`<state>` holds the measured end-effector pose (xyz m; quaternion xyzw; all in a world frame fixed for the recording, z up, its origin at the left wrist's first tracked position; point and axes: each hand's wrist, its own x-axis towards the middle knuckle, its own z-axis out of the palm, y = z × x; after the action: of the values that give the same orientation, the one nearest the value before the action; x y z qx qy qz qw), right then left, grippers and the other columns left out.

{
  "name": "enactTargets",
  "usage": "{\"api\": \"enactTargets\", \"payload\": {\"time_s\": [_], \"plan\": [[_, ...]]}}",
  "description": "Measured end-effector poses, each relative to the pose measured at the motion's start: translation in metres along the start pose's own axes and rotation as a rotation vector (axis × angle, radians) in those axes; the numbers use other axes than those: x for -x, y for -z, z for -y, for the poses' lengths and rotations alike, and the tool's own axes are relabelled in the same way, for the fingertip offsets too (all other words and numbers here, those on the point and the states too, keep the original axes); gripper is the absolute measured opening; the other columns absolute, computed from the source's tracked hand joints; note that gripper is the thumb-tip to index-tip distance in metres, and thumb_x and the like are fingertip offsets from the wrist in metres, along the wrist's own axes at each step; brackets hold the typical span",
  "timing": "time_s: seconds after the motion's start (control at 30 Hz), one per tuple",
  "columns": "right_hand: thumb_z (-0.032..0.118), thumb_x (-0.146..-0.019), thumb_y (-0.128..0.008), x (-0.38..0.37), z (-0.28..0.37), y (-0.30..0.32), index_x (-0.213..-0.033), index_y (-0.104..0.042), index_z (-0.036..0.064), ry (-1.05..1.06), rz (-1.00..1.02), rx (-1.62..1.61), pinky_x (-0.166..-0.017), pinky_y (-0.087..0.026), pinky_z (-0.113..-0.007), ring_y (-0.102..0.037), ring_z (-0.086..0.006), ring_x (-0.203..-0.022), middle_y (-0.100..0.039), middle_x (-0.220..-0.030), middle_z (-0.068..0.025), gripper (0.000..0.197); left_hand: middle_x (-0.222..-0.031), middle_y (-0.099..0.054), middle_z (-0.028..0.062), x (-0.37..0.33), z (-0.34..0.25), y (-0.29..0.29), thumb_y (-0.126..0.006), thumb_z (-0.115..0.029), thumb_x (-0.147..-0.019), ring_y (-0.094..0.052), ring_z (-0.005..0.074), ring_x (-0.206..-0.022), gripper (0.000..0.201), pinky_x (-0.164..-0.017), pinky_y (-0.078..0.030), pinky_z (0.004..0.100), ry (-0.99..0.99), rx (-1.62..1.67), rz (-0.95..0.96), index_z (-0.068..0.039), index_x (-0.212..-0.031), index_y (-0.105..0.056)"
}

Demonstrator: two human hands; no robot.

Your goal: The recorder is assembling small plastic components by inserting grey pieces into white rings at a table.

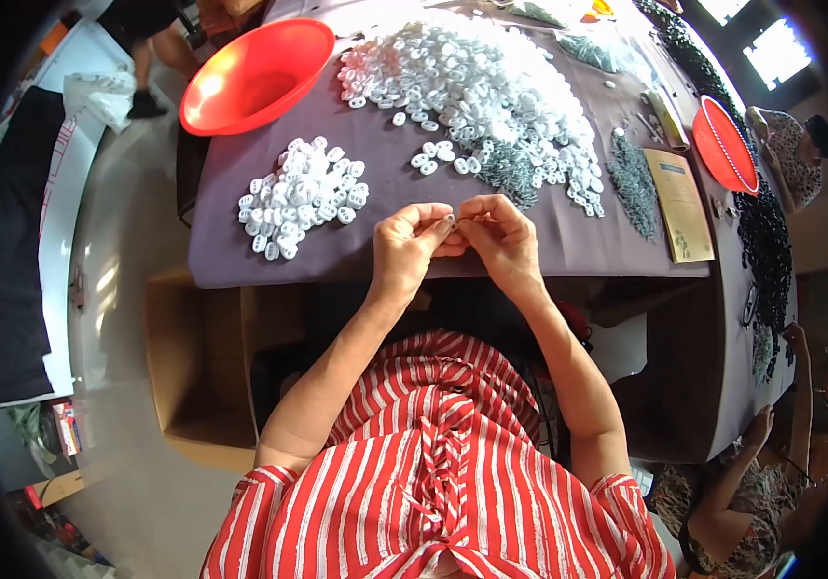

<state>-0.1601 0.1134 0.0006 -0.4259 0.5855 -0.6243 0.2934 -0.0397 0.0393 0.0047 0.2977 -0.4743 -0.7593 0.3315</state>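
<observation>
Over the near edge of the table, my left hand (409, 246) and my right hand (501, 241) meet fingertip to fingertip. Both are closed in a pinch on something too small and too covered by fingers to name. Just beyond them lies a heap of small grey metal pieces, perhaps screws (509, 174), against a large spread of white oval plastic pieces with two holes (472, 77). A smaller pile of the same white pieces (303, 193) sits left of my left hand. Several loose white pieces (430, 154) lie between the two piles.
A red bowl (260, 77) stands at the table's far left corner, another red basin (725, 145) at the right. A second grey metal heap (633, 183) lies beside a tan booklet (678, 205). Black pieces (766, 241) line the right side. A cardboard box (202, 357) is below left; people sit at right.
</observation>
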Motion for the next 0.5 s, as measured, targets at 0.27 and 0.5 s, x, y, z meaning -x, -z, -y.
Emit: {"api": "enactTargets", "payload": {"time_s": [0.27,0.5], "plan": [[-0.003,-0.082,-0.058,0.001,-0.002,-0.001,-0.095,-0.056,0.0022,-0.030,-0.001,-0.009,-0.063,-0.048,-0.021,-0.059,-0.0073,-0.072,-0.062,-0.079,-0.0032,0.014,-0.082,-0.064,0.0122,0.002,-0.002,-0.001,-0.057,-0.003,-0.086,-0.065,0.0187,-0.070,0.014,-0.064,-0.057,0.0285,-0.022,-0.016,-0.004,0.005,-0.097,-0.058],[-0.005,-0.081,-0.059,0.003,-0.003,-0.002,-0.098,-0.055,0.0004,-0.068,0.018,-0.081,-0.065,-0.050,-0.022,-0.059,-0.0084,-0.075,-0.061,-0.085,-0.0043,0.018,-0.080,-0.064,0.0101,0.004,-0.002,0.002,-0.056,-0.002,-0.086,-0.064,0.0165,-0.070,0.011,-0.062,-0.057,0.0286,-0.017,-0.090,0.062,0.005,-0.094,-0.060]]}}
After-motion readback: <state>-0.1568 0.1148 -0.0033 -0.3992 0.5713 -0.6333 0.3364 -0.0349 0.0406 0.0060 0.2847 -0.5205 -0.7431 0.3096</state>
